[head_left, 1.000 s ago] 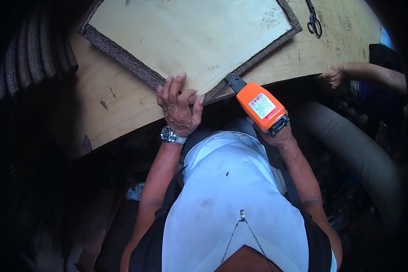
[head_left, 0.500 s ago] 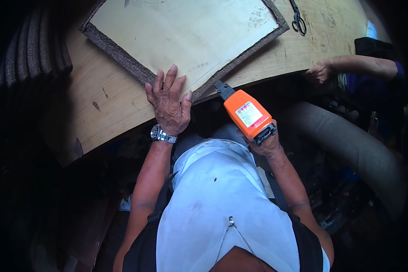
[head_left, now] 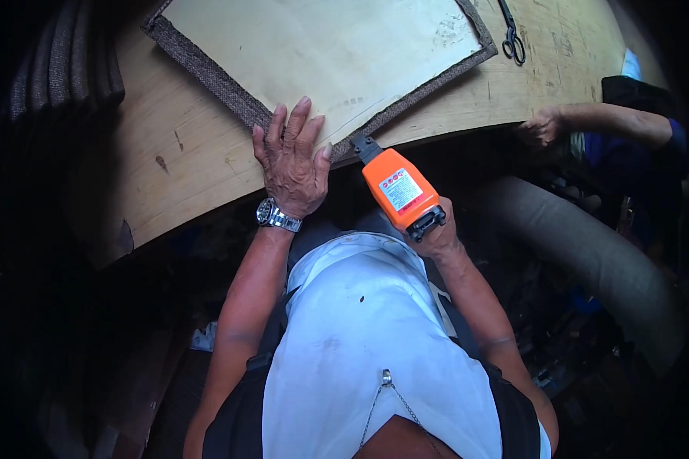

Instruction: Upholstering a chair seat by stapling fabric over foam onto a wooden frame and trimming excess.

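A pale panel [head_left: 321, 57] with dark brown woven fabric wrapped over its edges lies on the wooden table, one corner toward me. My left hand [head_left: 295, 164] rests flat on that near corner, fingers spread over the fabric border and the pale board. In my right hand [head_left: 440, 233] is an orange staple gun [head_left: 396, 186], gripped from below so that most of the fingers are hidden. Its dark nose is at the fabric edge just right of the corner; whether it touches cannot be made out.
Black-handled scissors [head_left: 514, 47] lie on the wooden table [head_left: 176, 176] at the far right. Brown fabric-covered pieces [head_left: 69, 61] stand in a row at the left. Another person's hand [head_left: 542, 127] is by the table's right edge. A large grey roll [head_left: 589, 245] lies beyond my right arm.
My right hand has brought the staple gun left, its nose now closer to the panel's edge. The left hand stays on the corner; the whole view has shifted slightly.
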### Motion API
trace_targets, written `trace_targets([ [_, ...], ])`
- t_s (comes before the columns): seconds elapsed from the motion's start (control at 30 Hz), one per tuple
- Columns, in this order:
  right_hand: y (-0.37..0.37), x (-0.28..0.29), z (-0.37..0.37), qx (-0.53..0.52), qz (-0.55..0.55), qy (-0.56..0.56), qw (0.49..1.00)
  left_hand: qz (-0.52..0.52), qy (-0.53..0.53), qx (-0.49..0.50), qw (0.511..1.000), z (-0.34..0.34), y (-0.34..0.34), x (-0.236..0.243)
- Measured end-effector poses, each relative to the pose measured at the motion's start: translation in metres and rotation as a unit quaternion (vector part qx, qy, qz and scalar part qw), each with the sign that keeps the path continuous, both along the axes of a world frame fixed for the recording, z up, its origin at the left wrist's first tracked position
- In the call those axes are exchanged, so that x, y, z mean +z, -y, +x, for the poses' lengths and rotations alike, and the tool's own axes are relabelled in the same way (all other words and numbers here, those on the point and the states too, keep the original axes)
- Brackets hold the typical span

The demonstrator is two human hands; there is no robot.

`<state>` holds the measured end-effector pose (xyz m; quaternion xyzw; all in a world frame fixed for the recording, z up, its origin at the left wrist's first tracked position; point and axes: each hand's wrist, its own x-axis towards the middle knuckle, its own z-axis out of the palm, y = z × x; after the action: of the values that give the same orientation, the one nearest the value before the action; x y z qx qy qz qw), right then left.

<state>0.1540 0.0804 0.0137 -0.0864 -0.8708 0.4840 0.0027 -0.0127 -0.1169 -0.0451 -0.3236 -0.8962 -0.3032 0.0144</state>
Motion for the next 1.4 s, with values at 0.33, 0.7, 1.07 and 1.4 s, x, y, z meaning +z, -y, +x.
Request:
trace_targets([
  [0.33, 0.016, -0.003, 0.003, 0.0, 0.003, -0.01, 1.0, -0.016, -0.001, 0.001, 1.0, -0.001, 0.0, -0.002],
  [0.7, 0.028, 0.004, -0.001, -0.031, -0.017, 0.021, 0.999, -0.004, -0.007, 0.0, 1.0, 0.0, -0.002, 0.0],
  [1.07, 0.036, -0.009, 0.007, -0.006, 0.064, -0.092, 0.994, 0.096, 0.036, 0.013, 0.995, -0.007, 0.004, 0.0],
  [1.4, 0.037, -0.003, 0.014, 0.058, 0.1, -0.128, 0.985, 0.159, 0.125, -0.008, 0.979, -0.013, 0.015, 0.005],
])
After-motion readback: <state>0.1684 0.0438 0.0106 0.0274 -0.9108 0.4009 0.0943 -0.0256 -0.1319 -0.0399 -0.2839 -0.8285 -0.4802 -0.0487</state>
